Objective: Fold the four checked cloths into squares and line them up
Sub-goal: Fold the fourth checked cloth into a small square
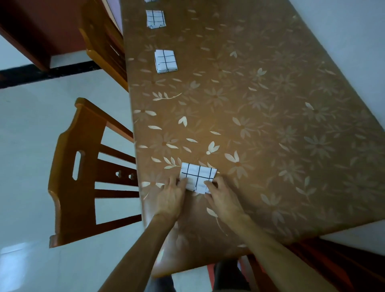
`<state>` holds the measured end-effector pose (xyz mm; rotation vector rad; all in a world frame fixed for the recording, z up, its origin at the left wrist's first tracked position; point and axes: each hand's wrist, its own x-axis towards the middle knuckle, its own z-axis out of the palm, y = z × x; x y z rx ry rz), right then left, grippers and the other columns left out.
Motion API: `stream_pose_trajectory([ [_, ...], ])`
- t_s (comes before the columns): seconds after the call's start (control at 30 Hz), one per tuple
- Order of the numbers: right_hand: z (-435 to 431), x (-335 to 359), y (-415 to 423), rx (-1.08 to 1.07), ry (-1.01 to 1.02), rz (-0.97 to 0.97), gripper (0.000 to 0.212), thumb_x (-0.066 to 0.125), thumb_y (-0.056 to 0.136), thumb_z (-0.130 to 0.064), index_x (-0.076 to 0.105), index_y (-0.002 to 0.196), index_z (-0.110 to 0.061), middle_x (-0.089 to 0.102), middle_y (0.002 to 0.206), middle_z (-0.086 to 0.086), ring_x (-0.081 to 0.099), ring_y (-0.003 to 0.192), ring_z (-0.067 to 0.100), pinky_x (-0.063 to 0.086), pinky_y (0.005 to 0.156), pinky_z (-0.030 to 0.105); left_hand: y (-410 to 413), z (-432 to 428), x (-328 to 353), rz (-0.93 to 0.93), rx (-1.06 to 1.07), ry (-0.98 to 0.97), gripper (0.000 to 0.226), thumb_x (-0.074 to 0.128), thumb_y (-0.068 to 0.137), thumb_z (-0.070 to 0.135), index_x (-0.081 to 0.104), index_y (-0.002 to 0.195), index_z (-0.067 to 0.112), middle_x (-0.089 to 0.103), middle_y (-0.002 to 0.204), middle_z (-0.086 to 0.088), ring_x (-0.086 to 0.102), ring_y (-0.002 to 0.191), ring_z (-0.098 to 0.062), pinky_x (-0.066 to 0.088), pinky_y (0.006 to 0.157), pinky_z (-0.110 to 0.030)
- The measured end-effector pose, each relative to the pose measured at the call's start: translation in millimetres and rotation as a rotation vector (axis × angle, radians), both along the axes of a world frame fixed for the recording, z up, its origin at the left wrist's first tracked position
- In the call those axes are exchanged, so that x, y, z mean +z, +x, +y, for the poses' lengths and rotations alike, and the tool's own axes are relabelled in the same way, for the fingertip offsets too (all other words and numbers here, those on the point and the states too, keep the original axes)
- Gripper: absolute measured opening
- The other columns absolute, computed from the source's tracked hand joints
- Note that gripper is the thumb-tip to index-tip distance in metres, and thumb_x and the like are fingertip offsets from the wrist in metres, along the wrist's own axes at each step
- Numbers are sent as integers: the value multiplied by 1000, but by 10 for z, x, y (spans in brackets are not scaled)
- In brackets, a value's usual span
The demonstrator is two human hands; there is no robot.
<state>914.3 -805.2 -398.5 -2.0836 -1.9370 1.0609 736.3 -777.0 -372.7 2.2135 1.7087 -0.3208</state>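
Observation:
A folded white cloth with black checks [198,176] lies near the table's left edge, close to me. My left hand [171,196] presses on its near left corner and my right hand [220,196] pinches its near right corner. Farther along the same edge lie two more folded checked cloths, one in the middle [166,61] and one beyond it [155,18]. A fourth cloth [150,0] shows only as a sliver at the top border. All sit in a row along the left side.
The table [270,116] wears a brown cloth with pale flower prints. Two wooden chairs stand at its left side, one near [83,173] and one far [104,39]. Pale floor tiles [31,129] lie to the left.

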Motion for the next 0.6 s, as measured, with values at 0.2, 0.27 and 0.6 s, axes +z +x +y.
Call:
stream_pose_trajectory([
  [0.2, 256, 20, -795, -63, 214, -246, 46, 59, 91, -34, 54, 134, -19, 50, 120, 7, 53, 110, 28, 53, 87, 44, -697, 732, -73, -11, -116, 58, 48, 53, 97, 19, 41, 143, 26, 45, 139, -10, 52, 117, -34, 51, 89, -43],
  [0.27, 340, 29, -1093, -146, 227, -281, 52, 64, 86, -32, 56, 134, -16, 55, 117, 10, 57, 105, 31, 54, 84, 46, -860, 978, -50, -21, -215, 58, 48, 52, 96, 15, 43, 142, 23, 45, 137, -12, 52, 117, -36, 48, 93, -47],
  [0.6, 801, 54, -2068, -523, 273, -311, 48, 44, 92, -33, 61, 128, -6, 60, 118, 16, 60, 99, 33, 54, 82, 44, -1269, 1785, 14, -263, -379, -114, 41, 48, 95, 21, 45, 135, 16, 36, 141, -11, 42, 129, -30, 45, 103, -43],
])
